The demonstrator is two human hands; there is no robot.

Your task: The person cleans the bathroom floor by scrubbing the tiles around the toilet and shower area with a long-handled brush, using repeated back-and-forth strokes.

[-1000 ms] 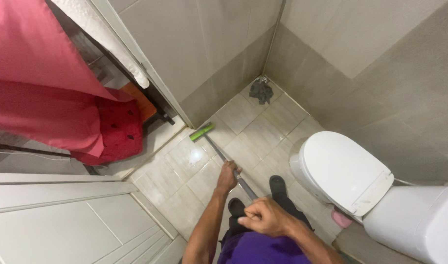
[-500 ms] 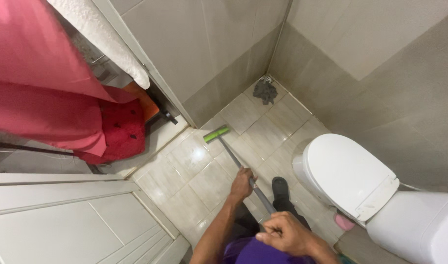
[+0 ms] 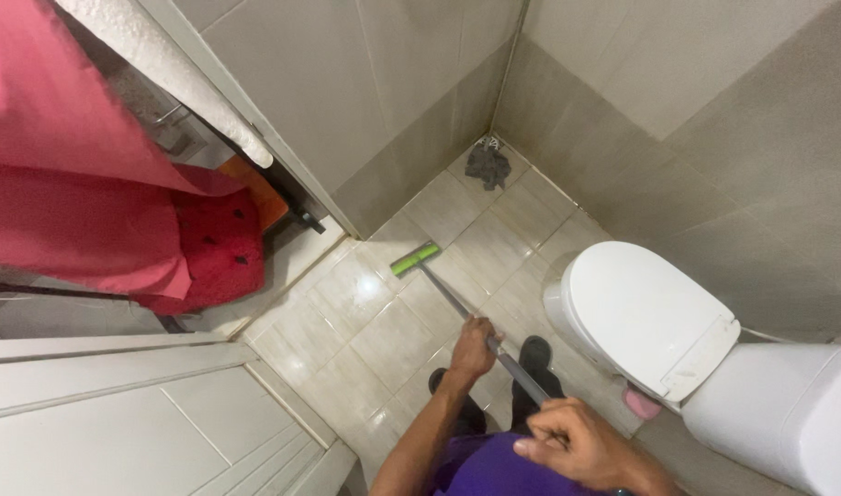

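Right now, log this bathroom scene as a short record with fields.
place: tiled bathroom corner
left hand: fingers wrapped around the grey handle, lower down
right hand: fingers closed on the handle's upper end
tool: floor wiper with a green head, head resting on the floor tiles
toilet: white, lid shut, to the right
grey rag: lying in the far corner
pink cloth: hanging at left
feet: dark shoes beside the toilet

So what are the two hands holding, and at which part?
Both hold the floor squeegee by its grey pole: the left hand around the middle of the pole, the right hand around its upper end.
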